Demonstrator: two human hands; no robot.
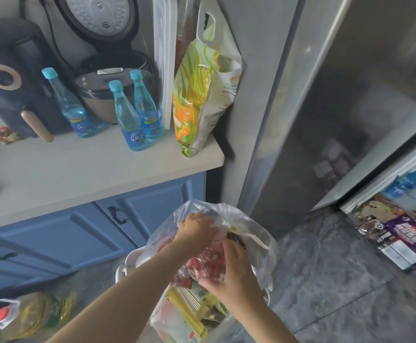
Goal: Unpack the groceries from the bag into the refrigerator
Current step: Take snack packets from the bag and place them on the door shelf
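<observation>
A clear plastic grocery bag (259,241) sits low in front of me, on a white stool or basket (130,261). Inside it lie red packets (202,266) and yellow-green packets (192,305). My left hand (197,227) grips the bag's far rim at the top. My right hand (231,271) reaches into the bag, its fingers curled on the plastic over the red packets. The grey refrigerator (325,107) stands to the right with its door (365,100) swung open. Packaged goods (395,233) fill a lower compartment at the far right.
A white counter (83,167) over blue cabinets (78,231) holds three blue-capped bottles (127,115), a rice cooker (112,78), an air fryer (11,80) and a printed bag (202,95). A yellow oil bottle (31,315) stands on the grey floor at the lower left.
</observation>
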